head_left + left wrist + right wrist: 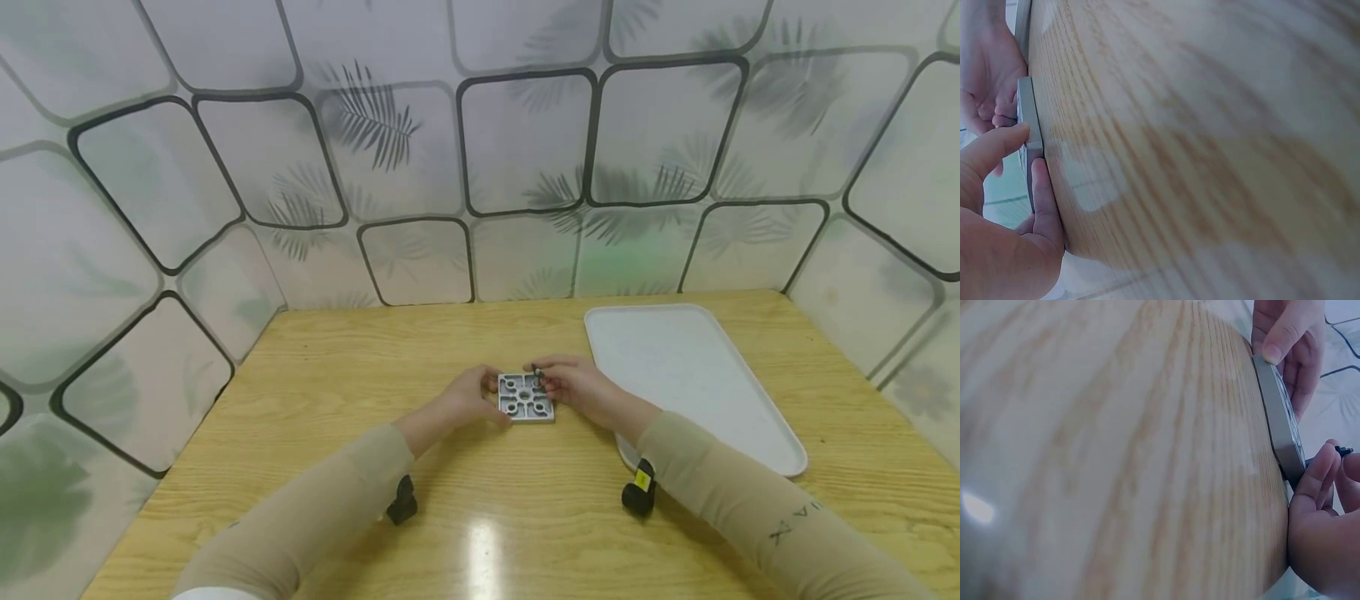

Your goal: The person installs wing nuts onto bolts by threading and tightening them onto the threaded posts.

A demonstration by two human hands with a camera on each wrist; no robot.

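A square grey metal plate (pixel 526 397) with round bosses at its corners and centre lies flat on the wooden table. My left hand (pixel 472 395) grips its left side, the thumb at the near left corner and fingers along the left and far edges. At the far right corner my right hand (pixel 579 385) pinches a small dark screw (pixel 1344 450) upright over the boss there. Fingers of that hand also touch the plate's right edge. Whether the screw's lower end sits inside the hole is hidden by the fingertips.
A white tray (pixel 675 358) stands on the table (pixel 360 375) at the right, partly under the right forearm. Patterned curtain-like walls (pixel 525 150) rise behind and at both sides. A black wrist device (pixel 639 492) hangs under the right sleeve, another (pixel 402 502) under the left.
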